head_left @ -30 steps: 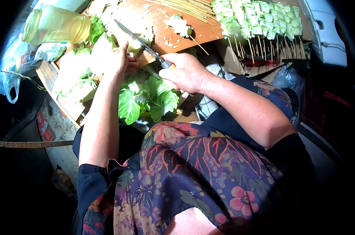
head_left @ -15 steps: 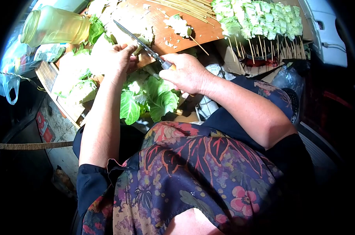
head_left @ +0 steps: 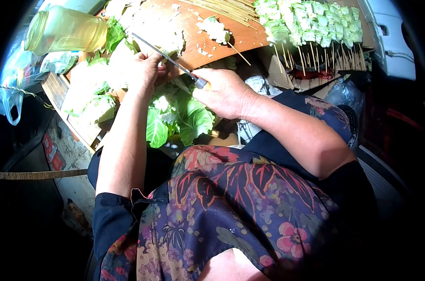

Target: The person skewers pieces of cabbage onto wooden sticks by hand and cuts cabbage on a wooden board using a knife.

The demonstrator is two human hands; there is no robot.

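Observation:
My right hand (head_left: 225, 92) is wrapped round the handle of a knife (head_left: 168, 58). Its narrow blade points up and to the left, passing just beyond the fingers of my left hand (head_left: 146, 71). Those fingers are curled together at the edge of the brightly lit board, beside pale cabbage pieces; glare and the hand itself hide what they grip. Green cabbage leaves (head_left: 196, 119) hang below, between my two wrists. A cut cabbage chunk (head_left: 100, 108) lies left of my left forearm. One skewer with cabbage (head_left: 215, 30) rests on the orange-brown board (head_left: 198, 50).
Several cabbage-threaded skewers (head_left: 311, 25) are stacked at the upper right, their sticks pointing towards me. Bare bamboo skewers (head_left: 226, 10) lie at the board's far side. A glass jar (head_left: 65, 30) of yellowish liquid stands at the upper left, near a blue plastic bag (head_left: 11, 93).
The knife and my right hand have shifted slightly down, the blade drawn a little to the left. My left hand has turned slightly, and the piece at its fingertips no longer shows.

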